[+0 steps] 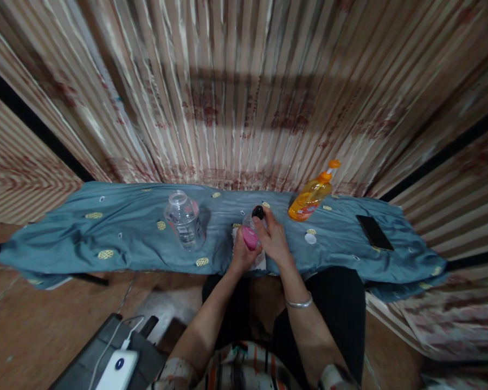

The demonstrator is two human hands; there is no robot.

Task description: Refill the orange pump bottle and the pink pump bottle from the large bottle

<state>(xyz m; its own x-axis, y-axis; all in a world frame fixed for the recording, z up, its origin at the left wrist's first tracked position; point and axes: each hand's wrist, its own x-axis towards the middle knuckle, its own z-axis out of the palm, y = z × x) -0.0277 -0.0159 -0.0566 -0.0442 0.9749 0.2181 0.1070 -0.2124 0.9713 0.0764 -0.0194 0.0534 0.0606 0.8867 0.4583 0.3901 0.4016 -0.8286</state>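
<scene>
My left hand (241,253) is wrapped round a small bottle with a pink label (249,234), held just above the near edge of a table covered in blue-grey cloth (126,227). My right hand (273,238) is closed over the bottle's top, its fingers at the black cap (258,212). A silver bangle (299,303) sits on my right wrist. Something white (262,262) lies on the cloth under my hands.
A clear, uncapped plastic bottle (184,219) stands left of my hands. An orange liquid bottle with an orange cap (312,195) stands at the back right, a small white cap (309,238) near it. A black phone (374,232) lies far right. A white power bank (117,369) sits lower left.
</scene>
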